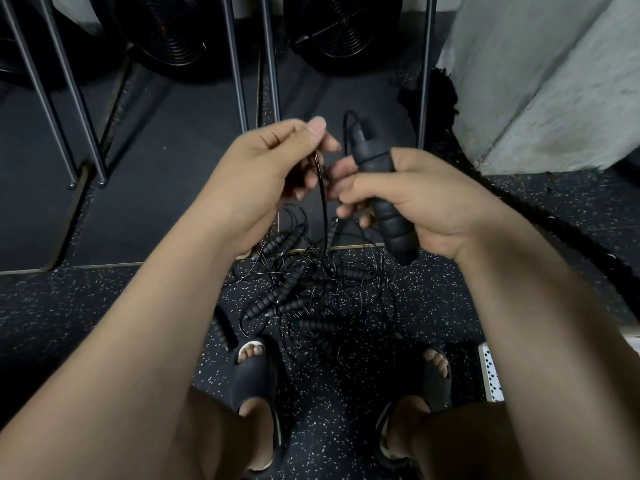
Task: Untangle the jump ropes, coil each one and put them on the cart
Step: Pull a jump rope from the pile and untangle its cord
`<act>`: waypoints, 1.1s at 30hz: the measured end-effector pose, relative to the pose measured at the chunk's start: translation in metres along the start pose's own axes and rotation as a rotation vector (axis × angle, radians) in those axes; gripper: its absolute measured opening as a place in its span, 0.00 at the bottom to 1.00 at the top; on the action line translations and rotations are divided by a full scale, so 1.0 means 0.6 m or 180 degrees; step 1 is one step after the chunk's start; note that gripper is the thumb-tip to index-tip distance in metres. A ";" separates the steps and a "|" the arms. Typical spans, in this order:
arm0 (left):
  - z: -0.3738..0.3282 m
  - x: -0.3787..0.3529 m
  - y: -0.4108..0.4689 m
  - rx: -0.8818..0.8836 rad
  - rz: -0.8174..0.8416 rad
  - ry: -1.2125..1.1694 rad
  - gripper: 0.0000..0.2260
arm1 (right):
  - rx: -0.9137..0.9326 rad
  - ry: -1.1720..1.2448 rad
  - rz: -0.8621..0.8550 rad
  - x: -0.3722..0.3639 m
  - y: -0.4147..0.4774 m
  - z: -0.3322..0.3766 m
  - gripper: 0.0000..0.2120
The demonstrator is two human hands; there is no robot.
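The floor [104, 306] was dark rubber flecked with white, and flat black mats [156, 185] lay on it further off. Five thin metal tubes [78, 98] rose from the mats, two slanted at the left and three nearer the middle. Behind them stood two round wire grilles [166, 29]. A pale rough wall [536, 81] closed the right side, with one thick black rope [512, 202] trailing along the floor beside it.

The left hand [273, 161] was raised, palm turned inward, its thumb and forefinger pinching a thin black cord [323, 209] that hung straight down. Just beside it, the right hand [408, 199] had its fingers curled round one black ribbed handle [384, 202], held tilted with its cord end uppermost.

The cord ran down into the tangle of jump ropes [304, 292], heaped on the floor below both hands and just ahead of two black sandals [254, 372]. At least six ribbed handles showed in that heap; the looped cords were too knotted to count.
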State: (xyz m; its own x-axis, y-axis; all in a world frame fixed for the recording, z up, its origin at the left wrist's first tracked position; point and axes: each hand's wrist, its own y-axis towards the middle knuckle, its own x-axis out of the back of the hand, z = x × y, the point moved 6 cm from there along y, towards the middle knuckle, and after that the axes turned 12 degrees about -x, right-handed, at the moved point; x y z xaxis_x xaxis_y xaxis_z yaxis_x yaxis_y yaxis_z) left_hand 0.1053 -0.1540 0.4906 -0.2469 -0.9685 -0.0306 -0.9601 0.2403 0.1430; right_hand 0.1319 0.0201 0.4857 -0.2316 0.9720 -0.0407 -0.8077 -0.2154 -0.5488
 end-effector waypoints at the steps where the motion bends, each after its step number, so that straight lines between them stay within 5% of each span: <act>1: 0.000 0.005 0.002 0.0005 -0.0076 -0.0109 0.11 | -0.0057 -0.0053 0.0083 -0.006 -0.001 -0.003 0.14; 8: 0.013 0.038 0.006 0.0227 -0.0721 -0.0388 0.12 | -0.0056 -0.0707 0.0124 -0.026 -0.002 -0.011 0.13; 14: 0.028 0.033 0.003 0.0505 -0.0762 -0.0307 0.21 | 0.0322 -0.0272 0.0427 -0.030 -0.018 0.013 0.08; 17: 0.025 0.013 -0.002 0.0602 -0.0530 -0.0062 0.20 | 0.0534 0.0136 0.0580 -0.023 -0.023 0.029 0.09; 23: 0.029 -0.047 -0.021 0.0697 0.0749 0.0042 0.20 | 0.0872 0.1136 0.0355 0.008 -0.022 0.048 0.04; 29: 0.019 -0.059 -0.031 0.0464 0.1251 0.0723 0.15 | 0.0895 0.1846 -0.0248 0.056 -0.005 0.039 0.04; 33: 0.016 -0.051 -0.027 0.0218 0.1227 0.0863 0.09 | 0.0535 0.1596 -0.0432 0.061 0.008 0.024 0.06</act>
State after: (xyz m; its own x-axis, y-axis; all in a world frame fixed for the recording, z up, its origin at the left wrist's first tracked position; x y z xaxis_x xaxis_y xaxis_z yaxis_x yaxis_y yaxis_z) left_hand 0.1272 -0.1275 0.4798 -0.5526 -0.7876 0.2726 -0.8138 0.5804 0.0273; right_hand 0.1119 0.0534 0.4938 0.1346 0.9090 -0.3946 -0.8974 -0.0570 -0.4375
